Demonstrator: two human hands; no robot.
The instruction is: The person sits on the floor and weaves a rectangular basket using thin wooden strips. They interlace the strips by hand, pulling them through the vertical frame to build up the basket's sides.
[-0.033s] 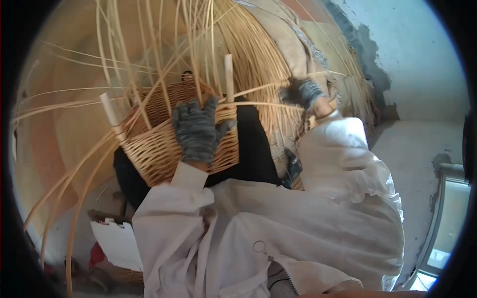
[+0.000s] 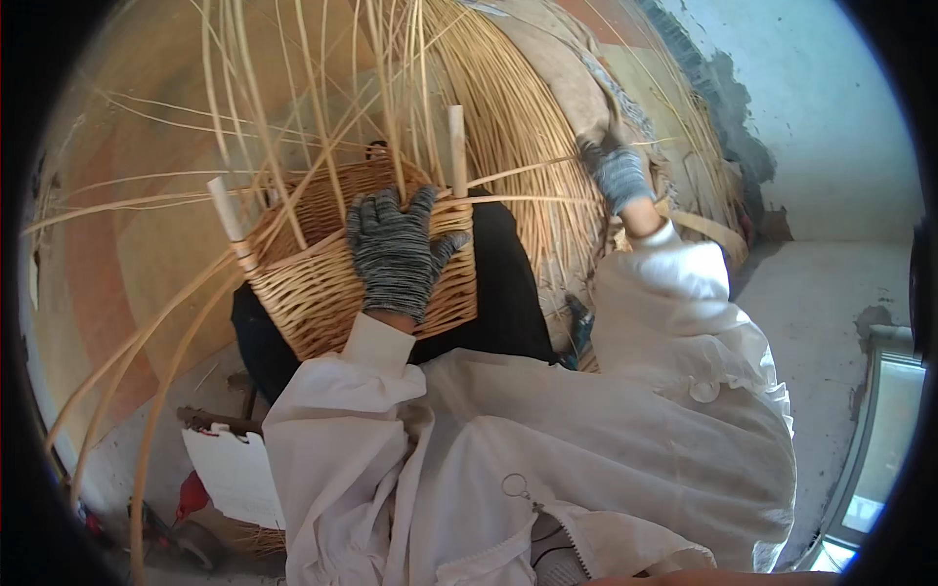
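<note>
Two gloved hands: left hand presses one basket, right hand seemingly pulls a strand.

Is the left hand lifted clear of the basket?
No, the gloved left hand lies flat against the basket, its fingers spread over the woven wall and rim.

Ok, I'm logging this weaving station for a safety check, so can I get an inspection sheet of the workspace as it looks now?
Surface: grey concrete floor, dusty.
Job's things: half-woven tan wicker basket on the lap; two pale wooden pegs at its rim; long loose willow rods fanning upward.
Clutter: white paper sheet on the floor at lower left.
Hands: left hand, grey knit glove, pressed flat on the basket; right hand, gloved, pulling a thin rod.
Cables: nothing seen.
Surroundings: pale blue chipped wall.
</note>
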